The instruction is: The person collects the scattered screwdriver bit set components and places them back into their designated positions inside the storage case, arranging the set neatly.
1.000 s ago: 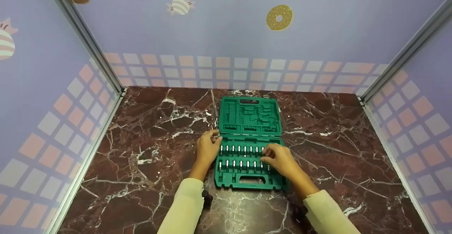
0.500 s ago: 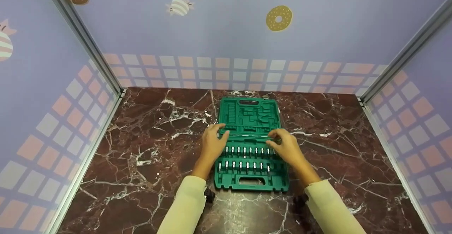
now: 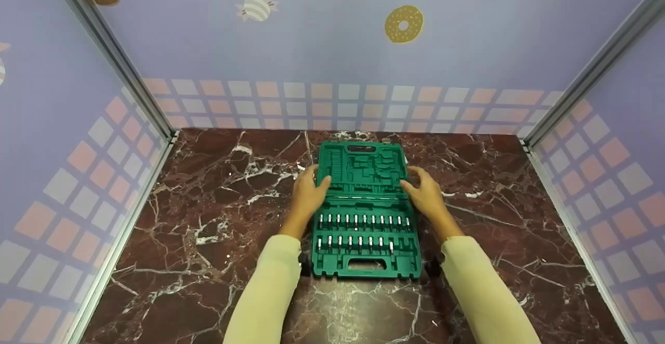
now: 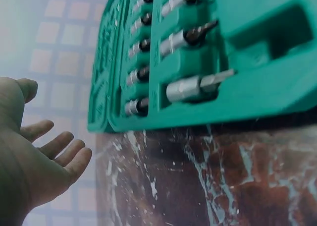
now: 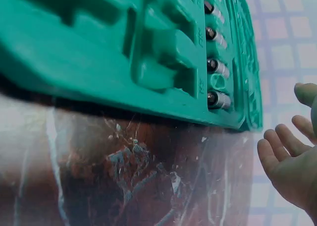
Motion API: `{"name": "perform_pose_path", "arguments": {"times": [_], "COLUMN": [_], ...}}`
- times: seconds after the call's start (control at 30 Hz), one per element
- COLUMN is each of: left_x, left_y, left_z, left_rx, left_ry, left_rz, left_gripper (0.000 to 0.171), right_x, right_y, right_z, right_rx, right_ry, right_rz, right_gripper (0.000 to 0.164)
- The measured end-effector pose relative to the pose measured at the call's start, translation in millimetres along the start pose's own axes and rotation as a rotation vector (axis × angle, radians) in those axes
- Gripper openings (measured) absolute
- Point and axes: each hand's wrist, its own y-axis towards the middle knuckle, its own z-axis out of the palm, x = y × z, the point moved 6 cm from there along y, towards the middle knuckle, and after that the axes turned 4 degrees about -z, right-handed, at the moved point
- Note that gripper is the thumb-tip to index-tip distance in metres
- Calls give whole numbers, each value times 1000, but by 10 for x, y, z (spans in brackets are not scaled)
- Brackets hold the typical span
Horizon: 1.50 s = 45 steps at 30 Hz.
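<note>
A green plastic tool case (image 3: 337, 268) lies unfolded on the table, its moulded lid (image 3: 340, 175) flat toward the back wall. Silver bit sockets (image 3: 360, 242) with dark tips stand in two rows in the near half; the front row has bare slots at its right end. My left hand (image 3: 307, 194) is at the lid's left edge, thumb toward its rim. At the opposite edge is my right hand (image 3: 429, 194), thumb pointing inward. Both wrist views show the left palm (image 4: 34, 169) and right palm (image 5: 297, 174) with fingers extended and nothing held; contact with the lid cannot be told.
The case sits on a dark red marbled tabletop (image 3: 218, 281) with white veins. Purple patterned panels stand at the back (image 3: 332, 48) and on both sides, joined by grey metal corner posts. Each forearm wears a pale yellow sleeve (image 3: 262, 292).
My right hand has left the bit sockets and moved back to the lid's right edge. My left hand has also shifted back, to the lid's left edge. The back row is uncovered.
</note>
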Motion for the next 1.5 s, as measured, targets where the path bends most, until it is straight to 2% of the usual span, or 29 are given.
{"name": "perform_pose_path", "arguments": {"times": [0.13, 0.3, 0.53, 0.8, 1.1, 1.5], "left_x": [103, 187, 285, 284, 316, 185], "left_y": [140, 283, 359, 376, 324, 361], "left_z": [0, 40, 115, 172, 162, 147], "left_rx": [22, 58, 45, -11, -55, -144], "left_ry": [-10, -22, -45, -23, -31, -62], "left_rz": [-71, -127, -206, -179, -206, -148], "left_gripper": [59, 63, 54, 31, 31, 28], "right_x": [-135, -275, -333, -325, -322, -263], "right_y": [87, 171, 226, 244, 238, 252], "right_z": [29, 63, 130, 176, 201, 56], "right_rx": [12, 39, 96, 89, 59, -29], "right_ry": [15, -24, 3, 60, 76, 75], "right_rz": [74, 158, 203, 236, 229, 187], "right_gripper": [55, 59, 52, 47, 44, 39]}}
